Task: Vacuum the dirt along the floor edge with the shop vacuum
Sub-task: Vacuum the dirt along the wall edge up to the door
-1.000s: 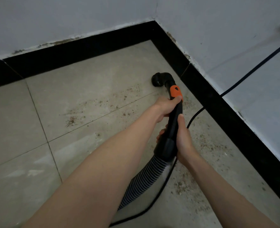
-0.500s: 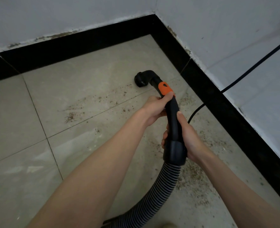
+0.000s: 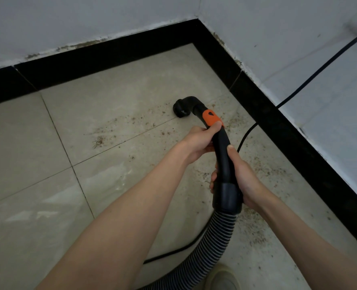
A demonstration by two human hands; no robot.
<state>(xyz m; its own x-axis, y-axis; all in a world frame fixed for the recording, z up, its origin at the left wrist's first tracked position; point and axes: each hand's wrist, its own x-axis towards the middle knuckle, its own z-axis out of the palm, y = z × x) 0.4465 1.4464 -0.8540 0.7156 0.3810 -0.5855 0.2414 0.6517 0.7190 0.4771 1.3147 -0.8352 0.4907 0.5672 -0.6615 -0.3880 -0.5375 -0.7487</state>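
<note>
A black vacuum wand (image 3: pixel 221 149) with an orange slider curves down to its nozzle (image 3: pixel 181 108), which sits on the tiled floor near the room's corner. My left hand (image 3: pixel 198 143) grips the wand just below the orange part. My right hand (image 3: pixel 239 177) grips it lower, at the cuff where the ribbed grey hose (image 3: pixel 213 245) joins. Brown dirt (image 3: pixel 131 127) is scattered left of the nozzle, and more dirt (image 3: pixel 255 229) lies along the right floor edge.
Black skirting (image 3: pixel 278 122) runs along both walls and meets in the corner. A black power cord (image 3: pixel 245 136) comes down the right wall and runs across the floor under the hose. A shoe tip (image 3: pixel 222 278) shows at the bottom.
The nozzle swung left away from the right skirting, and it now sits on the dirt streak. The hose has straightened out below my right hand. Both grips are unchanged.
</note>
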